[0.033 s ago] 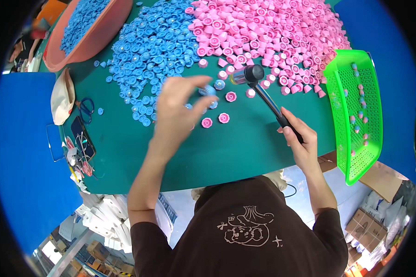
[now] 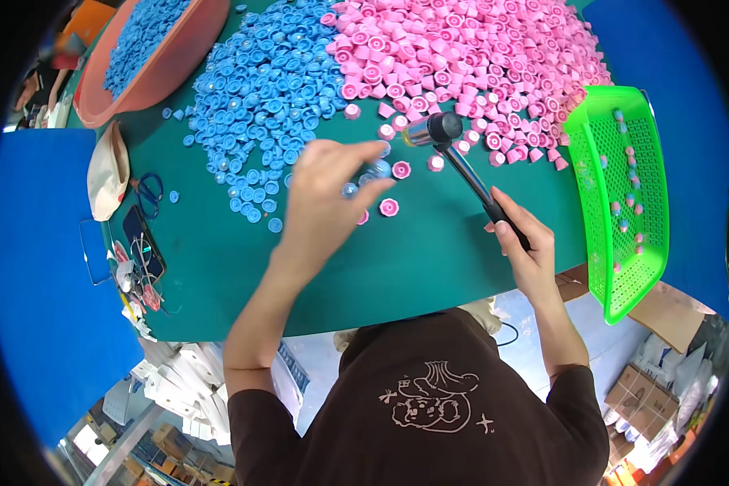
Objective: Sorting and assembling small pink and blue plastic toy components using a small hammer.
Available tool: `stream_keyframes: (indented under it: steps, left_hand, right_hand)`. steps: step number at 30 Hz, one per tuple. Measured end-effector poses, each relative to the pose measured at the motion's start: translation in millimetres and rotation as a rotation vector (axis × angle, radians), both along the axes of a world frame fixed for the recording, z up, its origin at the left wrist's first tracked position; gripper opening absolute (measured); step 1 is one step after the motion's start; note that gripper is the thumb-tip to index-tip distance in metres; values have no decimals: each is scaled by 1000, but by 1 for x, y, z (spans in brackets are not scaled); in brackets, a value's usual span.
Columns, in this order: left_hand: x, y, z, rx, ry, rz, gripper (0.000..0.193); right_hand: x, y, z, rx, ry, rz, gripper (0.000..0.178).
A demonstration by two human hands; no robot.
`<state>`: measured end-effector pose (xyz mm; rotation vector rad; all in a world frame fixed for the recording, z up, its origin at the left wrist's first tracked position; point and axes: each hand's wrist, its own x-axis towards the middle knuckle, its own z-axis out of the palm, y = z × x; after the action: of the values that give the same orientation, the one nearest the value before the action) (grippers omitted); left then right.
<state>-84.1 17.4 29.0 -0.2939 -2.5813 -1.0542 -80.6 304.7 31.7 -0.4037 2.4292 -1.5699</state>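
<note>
Between the thumb and forefinger of my left hand (image 2: pixel 324 206) is a small round blue cap (image 2: pixel 381 168), slightly blurred. The hand hovers over the green table, just in front of the blue pile. My right hand (image 2: pixel 530 247) is wrapped round the black grip of a mallet (image 2: pixel 466 172). Its metal shaft slants up to the left, and its head, black at one end and clear yellowish at the other, is held above the table. Near my left fingers lie loose pink cups, among them one pink cup (image 2: pixel 390 208) and another pink cup (image 2: pixel 401 169); another is partly hidden by the hand.
Heaps of blue caps (image 2: pixel 259 89) and pink cups (image 2: pixel 462 57) cover the far table. A green basket (image 2: pixel 599 202) at the right holds several pink-and-blue pieces. At the left are a pink basin (image 2: pixel 206 49), a cloth pouch (image 2: pixel 108 174), scissors (image 2: pixel 149 193) and a phone (image 2: pixel 143 239).
My left hand has shifted slightly to the right and nearer to me, with the blue cap in its fingers. The right hand and mallet stay almost still.
</note>
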Motion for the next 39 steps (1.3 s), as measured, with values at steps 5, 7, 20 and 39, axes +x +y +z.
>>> stream_keyframes:
  steps: [5,7,20,39]
  left_hand:
    - [-3,26,-14,-185,-71,-6,57]
    - [-5,29,-15,-215,-67,17,57]
    - [-4,28,-14,-201,-62,43,55]
    - [22,-43,9,-185,-15,348,9]
  right_hand:
    - [6,13,-4,13,-2,-11,38]
    - [8,16,-4,11,-8,-9,38]
    - [5,10,11,123,123,82,38]
    - [7,21,-4,95,116,46,37]
